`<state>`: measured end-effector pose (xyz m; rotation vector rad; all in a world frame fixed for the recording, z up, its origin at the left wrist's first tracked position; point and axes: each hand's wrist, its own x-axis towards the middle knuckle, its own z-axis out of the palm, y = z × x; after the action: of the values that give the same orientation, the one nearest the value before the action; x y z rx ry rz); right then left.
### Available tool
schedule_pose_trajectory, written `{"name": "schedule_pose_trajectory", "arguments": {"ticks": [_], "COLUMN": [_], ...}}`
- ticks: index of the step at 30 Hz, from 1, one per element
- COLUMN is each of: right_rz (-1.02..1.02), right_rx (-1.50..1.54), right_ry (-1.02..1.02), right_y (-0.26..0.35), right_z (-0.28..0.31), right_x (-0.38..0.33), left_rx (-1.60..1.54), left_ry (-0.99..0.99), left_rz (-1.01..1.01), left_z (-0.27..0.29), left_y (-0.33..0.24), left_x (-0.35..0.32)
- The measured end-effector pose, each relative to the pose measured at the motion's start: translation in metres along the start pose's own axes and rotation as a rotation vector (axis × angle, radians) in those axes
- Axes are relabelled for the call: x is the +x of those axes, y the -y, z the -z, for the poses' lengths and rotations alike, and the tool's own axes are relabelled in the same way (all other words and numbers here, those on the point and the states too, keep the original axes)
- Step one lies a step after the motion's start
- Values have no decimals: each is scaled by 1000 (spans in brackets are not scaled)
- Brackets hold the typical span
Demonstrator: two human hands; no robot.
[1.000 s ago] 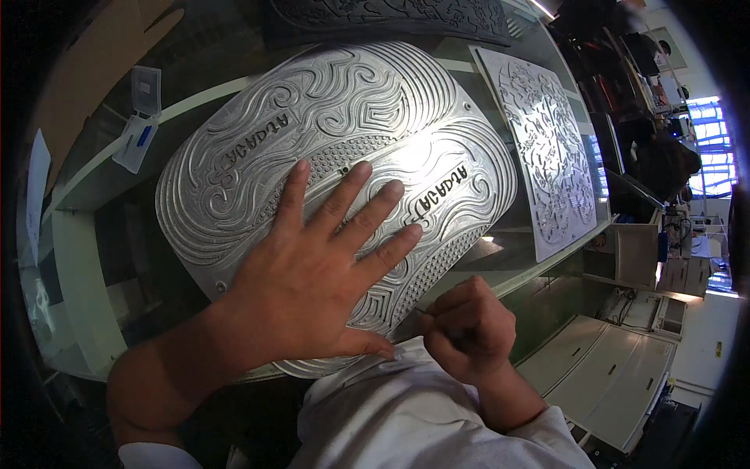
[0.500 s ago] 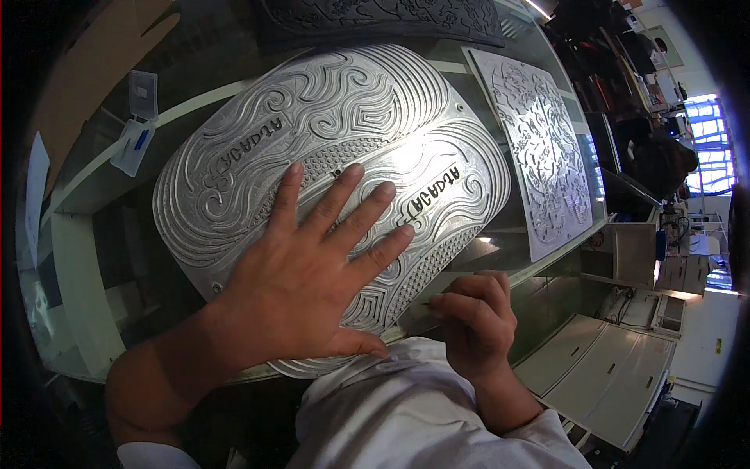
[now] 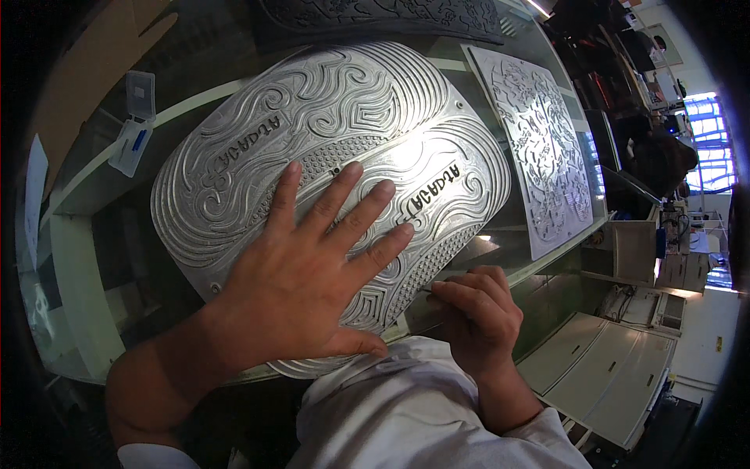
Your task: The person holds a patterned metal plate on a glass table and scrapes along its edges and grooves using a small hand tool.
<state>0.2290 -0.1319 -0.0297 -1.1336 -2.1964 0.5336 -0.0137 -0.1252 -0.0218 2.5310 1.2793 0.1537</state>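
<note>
Left hand: grip spread flat, hiding part of silver plate | right hand: grip curled around apparently a thin tool, mostly hidden | plate on glass bench | black mat cut off

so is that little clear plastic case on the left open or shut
Open. The clear case lies with its two halves folded apart, a blue item showing in the nearer one.

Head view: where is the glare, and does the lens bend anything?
In the head view, glare whitens a patch of the large metal plate beyond the left hand, and brightens the smaller panel; also in the head view, the pale table frame bows at left.
</note>
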Motion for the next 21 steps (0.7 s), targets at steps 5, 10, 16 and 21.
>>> {"name": "schedule_pose_trajectory", "arguments": {"ticks": [5, 10, 16, 21], "right_rz": [-46, 17, 75, 102], "right_rx": [14, 4, -40, -82], "right_ry": [-6, 47, 66, 81], "right_y": [6, 6, 4, 4], "right_z": [-3, -4, -6, -5], "right_x": [3, 6, 4, 5], "left_rx": [-8, 9, 7, 12], "left_ry": [-9, -17, -26, -23], "left_rz": [0, -13, -17, -16], "left_z": [0, -1, -1, -2], "left_y": [1, 0, 1, 1], "left_x": [0, 0, 0, 0]}}
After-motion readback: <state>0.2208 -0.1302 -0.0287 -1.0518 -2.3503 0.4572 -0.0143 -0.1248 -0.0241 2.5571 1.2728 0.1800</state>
